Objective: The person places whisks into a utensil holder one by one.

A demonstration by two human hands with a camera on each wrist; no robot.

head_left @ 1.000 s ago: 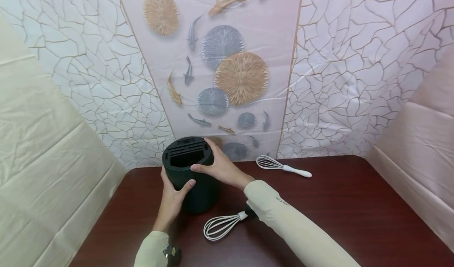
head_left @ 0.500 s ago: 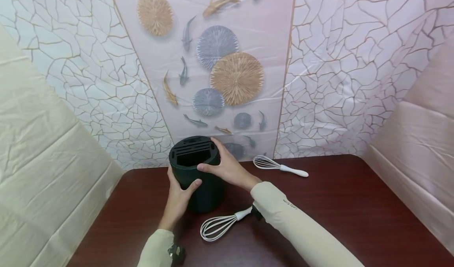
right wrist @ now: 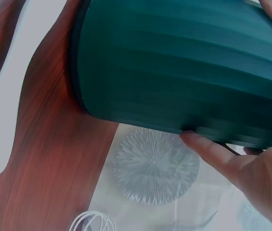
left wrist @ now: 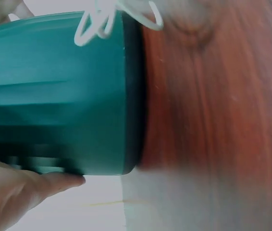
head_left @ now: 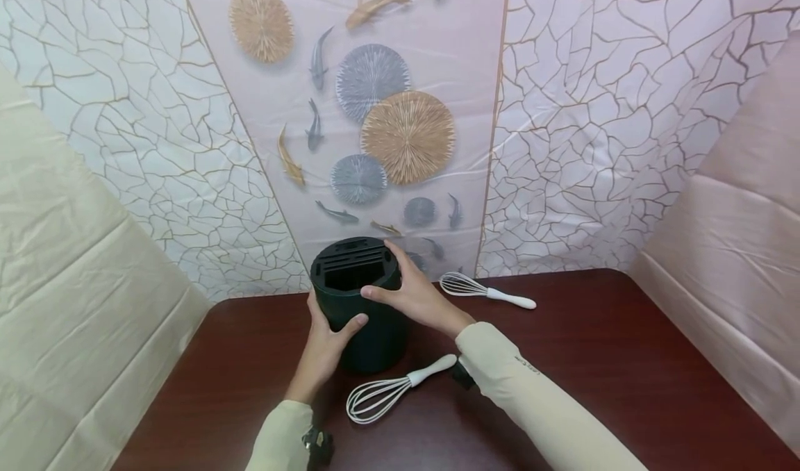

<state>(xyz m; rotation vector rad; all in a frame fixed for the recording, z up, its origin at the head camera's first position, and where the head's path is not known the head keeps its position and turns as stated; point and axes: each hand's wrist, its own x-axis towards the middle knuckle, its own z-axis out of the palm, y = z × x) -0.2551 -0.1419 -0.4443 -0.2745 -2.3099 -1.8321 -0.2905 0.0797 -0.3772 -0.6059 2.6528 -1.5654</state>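
A dark green, round knife holder (head_left: 375, 339) stands upright near the table's back edge, its black top cut with slots and one large opening. My left hand (head_left: 325, 342) grips its left side, thumb across the front. Higher up, my right hand (head_left: 419, 297) holds the right side, thumb just under the rim and fingers reaching round behind. In the left wrist view the holder's base (left wrist: 133, 96) is close against the wood. Just in front of the holder lies a white whisk (head_left: 381, 400), its handle pointing right toward my right sleeve.
Another white whisk (head_left: 469, 285) lies at the back of the dark red-brown table (head_left: 594, 360), right of the holder. Patterned cloth (head_left: 581, 144) hangs right behind the table, and pale padded panels (head_left: 69, 304) flank both sides.
Both hands have shifted the knife holder to the right along the table. More of the near whisk's handle now shows beside my right sleeve. The head view has swung slightly right.
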